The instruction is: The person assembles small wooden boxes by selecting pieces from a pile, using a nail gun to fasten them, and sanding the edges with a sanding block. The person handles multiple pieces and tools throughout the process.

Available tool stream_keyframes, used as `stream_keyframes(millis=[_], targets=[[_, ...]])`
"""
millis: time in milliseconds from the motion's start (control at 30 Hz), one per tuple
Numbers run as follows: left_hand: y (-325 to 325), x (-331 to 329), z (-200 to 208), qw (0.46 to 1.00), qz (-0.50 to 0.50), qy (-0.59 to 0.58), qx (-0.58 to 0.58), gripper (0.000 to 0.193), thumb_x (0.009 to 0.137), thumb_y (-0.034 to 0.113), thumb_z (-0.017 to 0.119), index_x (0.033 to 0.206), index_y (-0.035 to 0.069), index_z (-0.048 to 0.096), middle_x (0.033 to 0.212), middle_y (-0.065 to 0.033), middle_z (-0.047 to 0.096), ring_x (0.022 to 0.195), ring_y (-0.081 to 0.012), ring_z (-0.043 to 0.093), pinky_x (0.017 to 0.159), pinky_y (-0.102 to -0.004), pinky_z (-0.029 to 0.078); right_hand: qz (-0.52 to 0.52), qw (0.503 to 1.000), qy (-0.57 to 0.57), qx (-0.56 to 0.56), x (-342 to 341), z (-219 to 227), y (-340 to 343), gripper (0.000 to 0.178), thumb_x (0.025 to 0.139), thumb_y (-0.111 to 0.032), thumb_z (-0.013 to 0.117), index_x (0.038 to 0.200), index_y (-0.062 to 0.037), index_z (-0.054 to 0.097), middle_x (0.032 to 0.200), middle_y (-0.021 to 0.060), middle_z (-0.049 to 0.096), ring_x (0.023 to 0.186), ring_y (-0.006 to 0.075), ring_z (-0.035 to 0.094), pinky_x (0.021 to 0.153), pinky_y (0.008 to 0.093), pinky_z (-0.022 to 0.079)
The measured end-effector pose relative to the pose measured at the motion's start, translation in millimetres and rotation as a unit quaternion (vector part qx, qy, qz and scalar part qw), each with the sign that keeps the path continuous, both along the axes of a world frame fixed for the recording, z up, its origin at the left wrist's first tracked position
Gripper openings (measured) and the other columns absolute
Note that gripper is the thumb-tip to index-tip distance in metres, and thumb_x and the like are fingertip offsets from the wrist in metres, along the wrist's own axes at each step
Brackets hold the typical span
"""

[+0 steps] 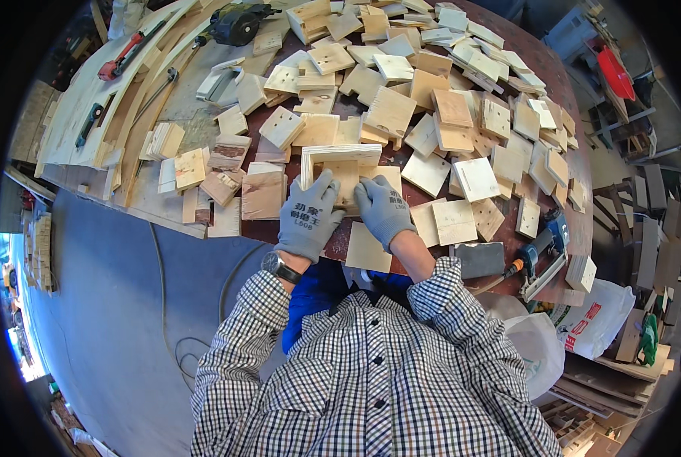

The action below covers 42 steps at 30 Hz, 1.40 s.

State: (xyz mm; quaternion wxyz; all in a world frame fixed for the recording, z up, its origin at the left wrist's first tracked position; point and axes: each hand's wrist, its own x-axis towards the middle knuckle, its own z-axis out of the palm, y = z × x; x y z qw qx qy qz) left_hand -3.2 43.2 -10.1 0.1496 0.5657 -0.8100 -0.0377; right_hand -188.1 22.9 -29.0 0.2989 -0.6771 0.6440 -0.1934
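Note:
Both my hands wear grey gloves with dark printing on the back. At the table's near edge they grip a pale wooden corner piece (341, 152), whose plywood edges form a right angle at its far left. My left hand (310, 217) is closed on its left side, thumb toward the middle. My right hand (385, 209) is closed at its right side, fingertips curled and partly hidden. Between the hands a flat wooden board (346, 181) shows inside the corner. A square wooden piece (368, 247) lies at the edge just below my hands.
Many loose wooden blocks (390, 112) are heaped across the dark red table (570, 251). A pneumatic nail gun (542, 247) and a dark grey flat block (478, 260) lie at right. A black power tool (238, 24), a red-handled tool (119, 61) and long boards are at far left.

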Motion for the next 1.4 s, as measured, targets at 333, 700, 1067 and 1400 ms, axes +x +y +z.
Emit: stream_keyframes(millis=[333,700,1067,1400], targets=[[-6,14,-27,0.997,-0.035,-0.011,-0.069,0.050,0.086,0.028,0.078,0.131,0.008,0.071,0.145,-0.0090,0.065,0.124,-0.0344,0.063,0.108,-0.0466,0.050,-0.278,0.944,-0.072,-0.161,-143,57,48,0.034,0.100,-0.030,0.067,0.122,-0.0032,0.070,0.111,0.0246,0.070,0.102,0.0396,0.070,0.092,0.0474,0.055],[-9,12,-32,0.997,-0.039,-0.029,-0.064,0.051,0.086,0.029,0.079,0.131,0.011,0.068,0.145,-0.0065,0.063,0.123,-0.0348,0.061,0.104,-0.0458,0.052,-0.501,0.753,0.424,0.053,-354,11,83,0.077,0.082,-0.055,0.076,0.137,-0.0015,0.065,0.126,0.0247,0.073,0.119,0.0381,0.071,0.102,0.0477,0.054],[-3,2,-18,0.999,0.002,0.010,-0.034,0.051,0.082,0.026,0.081,0.130,0.012,0.071,0.142,-0.0017,0.065,0.113,-0.0347,0.061,0.094,-0.0391,0.057,-0.592,0.798,0.081,0.079,-450,-24,75,0.076,0.077,-0.032,0.084,0.130,0.0141,0.055,0.126,0.0205,0.070,0.093,0.0290,0.077,0.069,0.0400,0.063],[-3,-2,-14,0.999,-0.003,-0.011,-0.043,0.051,0.082,0.027,0.082,0.129,0.011,0.072,0.142,-0.0020,0.065,0.113,-0.0361,0.062,0.093,-0.0384,0.057,-0.295,0.886,-0.251,-0.253,-226,209,143,0.031,0.095,-0.006,0.070,0.124,0.0043,0.063,0.096,0.0080,0.070,0.080,0.0151,0.067,0.075,0.0304,0.057]])
